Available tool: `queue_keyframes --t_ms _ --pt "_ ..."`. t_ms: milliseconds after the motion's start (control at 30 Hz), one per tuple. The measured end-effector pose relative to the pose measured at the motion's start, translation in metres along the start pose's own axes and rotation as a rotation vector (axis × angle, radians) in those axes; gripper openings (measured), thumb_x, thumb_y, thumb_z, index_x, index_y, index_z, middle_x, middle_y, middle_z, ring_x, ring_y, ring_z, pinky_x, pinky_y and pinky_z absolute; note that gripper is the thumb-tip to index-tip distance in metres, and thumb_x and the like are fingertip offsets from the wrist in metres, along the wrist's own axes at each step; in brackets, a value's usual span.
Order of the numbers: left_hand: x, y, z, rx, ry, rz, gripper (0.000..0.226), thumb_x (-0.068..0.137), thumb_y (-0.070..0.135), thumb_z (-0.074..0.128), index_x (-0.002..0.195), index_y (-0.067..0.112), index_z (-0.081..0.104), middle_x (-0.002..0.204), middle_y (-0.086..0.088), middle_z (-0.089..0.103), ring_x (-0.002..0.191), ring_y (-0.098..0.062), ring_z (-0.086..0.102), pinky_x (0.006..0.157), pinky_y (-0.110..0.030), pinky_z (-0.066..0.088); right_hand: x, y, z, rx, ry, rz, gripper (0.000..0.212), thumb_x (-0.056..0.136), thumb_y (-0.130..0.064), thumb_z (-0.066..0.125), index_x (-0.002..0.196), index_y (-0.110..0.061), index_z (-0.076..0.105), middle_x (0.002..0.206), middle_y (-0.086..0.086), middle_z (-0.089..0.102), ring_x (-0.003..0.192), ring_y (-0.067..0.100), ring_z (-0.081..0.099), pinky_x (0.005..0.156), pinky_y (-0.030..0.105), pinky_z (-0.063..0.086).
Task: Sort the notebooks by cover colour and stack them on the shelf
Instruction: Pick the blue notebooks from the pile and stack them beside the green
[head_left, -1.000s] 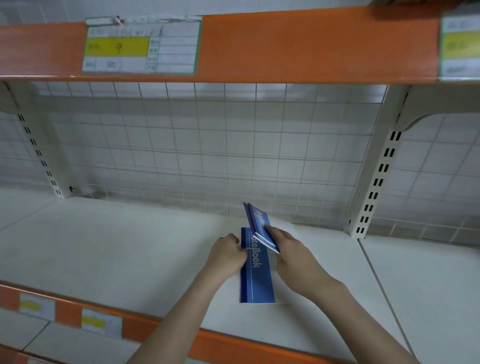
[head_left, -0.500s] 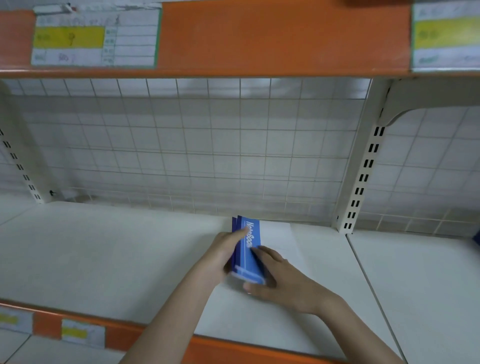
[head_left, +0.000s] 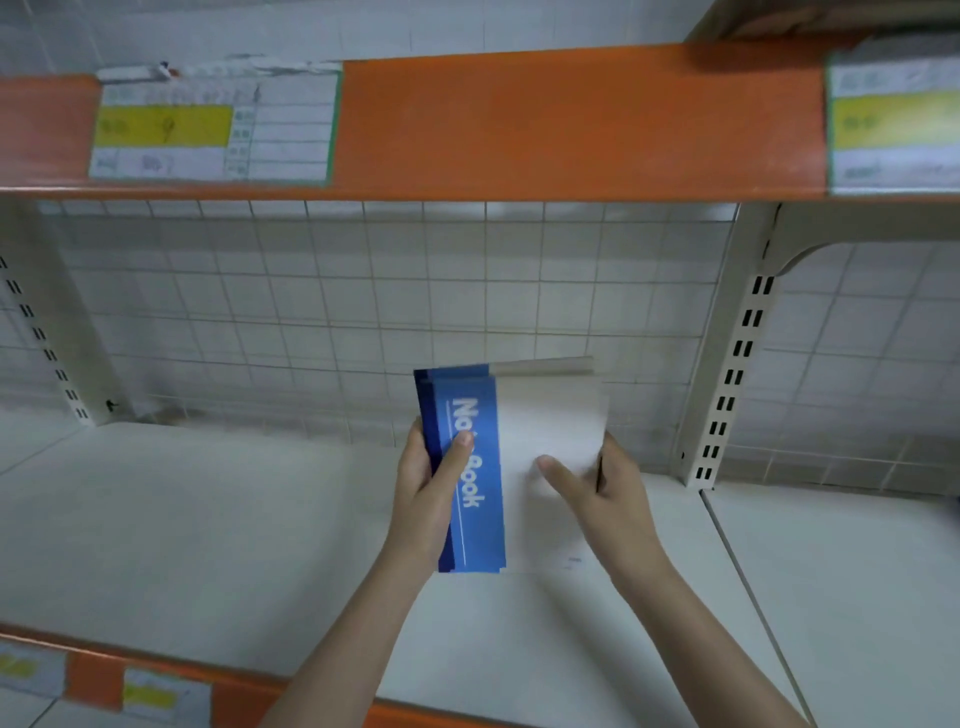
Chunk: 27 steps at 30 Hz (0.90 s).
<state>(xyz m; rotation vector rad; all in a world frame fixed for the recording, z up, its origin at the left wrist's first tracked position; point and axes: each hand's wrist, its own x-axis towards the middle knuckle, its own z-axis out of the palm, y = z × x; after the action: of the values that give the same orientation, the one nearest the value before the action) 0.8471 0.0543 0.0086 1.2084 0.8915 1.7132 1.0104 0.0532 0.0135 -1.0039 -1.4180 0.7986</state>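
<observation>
Two hands hold a small bundle of notebooks (head_left: 470, 467) a little right of the frame's centre, in front of the white shelf (head_left: 208, 519); the left hand (head_left: 426, 488) grips the blue spine edge, thumb curled across the printed cover, while the right hand (head_left: 597, 488) clasps the opposite edge, thumb lying on the pale half of the cover; so each grip is closed round the bundle, neither one spread. Slightly offset blue edges at the left suggest several notebooks of one colour gathered together, though I cannot tell how many; whether the bottom edge touches the shelf or hangs just above it is also unclear. No finished stack shows anywhere on the shelf, so by my reading the blue group is sorted and being squared up, not yet laid down; setting it flat remains, and any other colours lie outside the frame. Paper labels (head_left: 213, 130) sit on the orange rail (head_left: 571, 124) across the top; wire mesh (head_left: 311, 312) backs the bay.
</observation>
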Motion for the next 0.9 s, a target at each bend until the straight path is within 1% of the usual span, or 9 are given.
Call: queue_keyframes --t_ms 100,267,433,533,633,733,800,833,900 --pt "-0.002 -0.001 0.0 0.032 0.028 0.021 0.023 0.081 0.029 0.07 0.099 0.018 0.061 0.088 0.002 0.068 0.08 -0.012 0.066 0.068 -0.024 0.054 -0.006 0.004 0.006 0.09 0.007 -0.036 0.023 0.087 -0.015 0.066 0.109 -0.018 0.062 0.102 -0.008 0.071 0.097 0.006 0.065 0.077 0.012 0.047" --pt "-0.01 -0.01 -0.002 0.066 0.037 -0.012 0.022 0.074 0.032 0.069 0.092 0.02 0.064 0.083 0.004 0.069 0.079 -0.013 0.066 0.068 -0.025 0.054 -0.013 0.009 0.013 0.185 0.055 -0.062 0.025 0.083 -0.033 0.062 0.107 -0.024 0.06 0.104 -0.009 0.069 0.1 0.007 0.063 0.084 0.017 0.048" --pt "-0.004 0.001 0.003 0.105 0.076 0.045 0.021 0.066 0.043 0.073 0.079 0.029 0.064 0.075 0.005 0.066 0.069 -0.012 0.064 0.06 -0.023 0.053 -0.005 -0.004 0.011 0.182 0.105 -0.173 0.016 0.087 -0.042 0.055 0.095 -0.028 0.053 0.081 -0.021 0.053 0.076 0.0 0.049 0.073 0.007 0.038" --pt "0.01 0.025 0.017 0.149 0.159 0.158 0.022 0.071 0.051 0.061 0.07 0.03 0.06 0.064 0.009 0.059 0.062 -0.013 0.056 0.056 -0.026 0.046 0.01 -0.022 0.011 0.17 0.166 -0.237 0.029 0.083 -0.047 0.049 0.104 -0.027 0.054 0.075 -0.026 0.046 0.072 -0.004 0.043 0.071 0.005 0.035" --pt "0.027 0.038 0.029 0.143 0.27 0.189 0.037 0.083 0.052 0.052 0.058 0.024 0.057 0.06 0.005 0.055 0.064 -0.023 0.051 0.064 -0.038 0.039 0.028 -0.038 0.014 0.224 0.209 -0.161 0.03 0.086 -0.048 0.05 0.08 -0.022 0.064 0.073 -0.022 0.061 0.077 -0.013 0.053 0.07 -0.001 0.034" --pt "0.03 0.034 0.035 0.131 0.323 0.164 0.04 0.091 0.033 0.056 0.053 0.021 0.049 0.052 0.008 0.05 0.059 -0.024 0.041 0.061 -0.038 0.034 0.037 -0.036 0.017 0.241 0.245 -0.071 0.021 0.085 -0.032 0.06 0.069 -0.019 0.063 0.065 -0.02 0.061 0.068 -0.011 0.053 0.068 0.007 0.038" --pt "0.027 0.031 0.036 0.15 0.337 0.175 0.039 0.089 0.029 0.054 0.055 0.017 0.039 0.051 -0.004 0.038 0.056 -0.029 0.033 0.057 -0.038 0.03 0.036 -0.033 0.019 0.228 0.263 -0.063 0.013 0.077 -0.027 0.057 0.067 -0.02 0.062 0.062 -0.019 0.059 0.058 -0.005 0.048 0.059 0.008 0.035" --pt "0.028 0.03 0.036 0.154 0.339 0.176 0.04 0.087 0.032 0.052 0.057 0.014 0.033 0.056 -0.017 0.031 0.056 -0.032 0.029 0.056 -0.038 0.028 0.036 -0.034 0.02 0.221 0.269 -0.067 0.013 0.075 -0.026 0.053 0.065 -0.021 0.061 0.059 -0.018 0.057 0.055 -0.004 0.046 0.055 0.008 0.034" --pt "0.028 0.029 0.035 0.15 0.334 0.154 0.047 0.083 0.045 0.051 0.061 0.009 0.03 0.062 -0.024 0.026 0.059 -0.031 0.028 0.056 -0.038 0.026 0.037 -0.033 0.021 0.209 0.275 -0.08 0.018 0.078 -0.028 0.051 0.064 -0.021 0.06 0.057 -0.018 0.055 0.053 -0.003 0.045 0.052 0.007 0.032"
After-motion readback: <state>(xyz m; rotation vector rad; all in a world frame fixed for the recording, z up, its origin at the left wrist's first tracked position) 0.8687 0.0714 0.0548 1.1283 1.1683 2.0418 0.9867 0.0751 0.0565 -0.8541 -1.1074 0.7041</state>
